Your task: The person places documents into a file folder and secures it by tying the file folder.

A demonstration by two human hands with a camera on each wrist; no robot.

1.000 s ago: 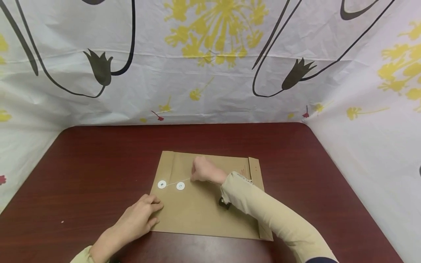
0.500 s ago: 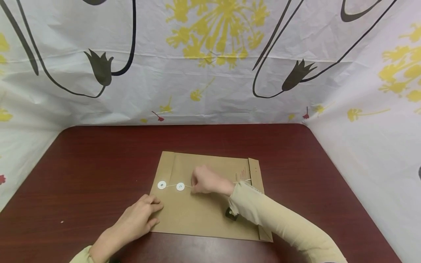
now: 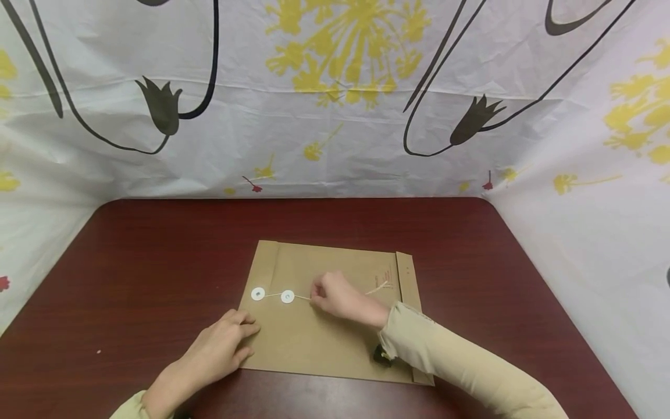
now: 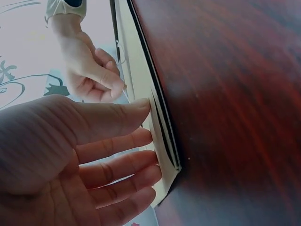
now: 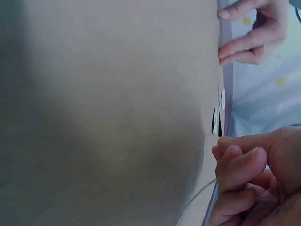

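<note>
A brown kraft paper document envelope (image 3: 314, 346) lies flat on the table. Two white round buttons (image 3: 287, 297) sit toward its left side. From the left button a thin white string (image 3: 302, 298) runs past the right button to my right hand (image 3: 342, 298). That hand pinches the string between thumb and index finger (image 5: 242, 167), just above the paper. The string's loose end (image 3: 378, 287) shows beyond the hand. My left hand (image 3: 217, 348) rests on the envelope's left front edge; in the left wrist view its fingers (image 4: 127, 162) extend and touch the paper.
The dark red wooden table (image 3: 173, 262) extends around the envelope. A white curtain (image 3: 335, 139) with flower prints rises behind it and at both sides. A small dark object (image 3: 382, 355) shows under the right wrist. A tiny white speck (image 3: 98, 351) lies at left.
My right hand has moved nearer and slightly right with the string, which now runs past the right button toward it. The left hand and the envelope have stayed in place.
</note>
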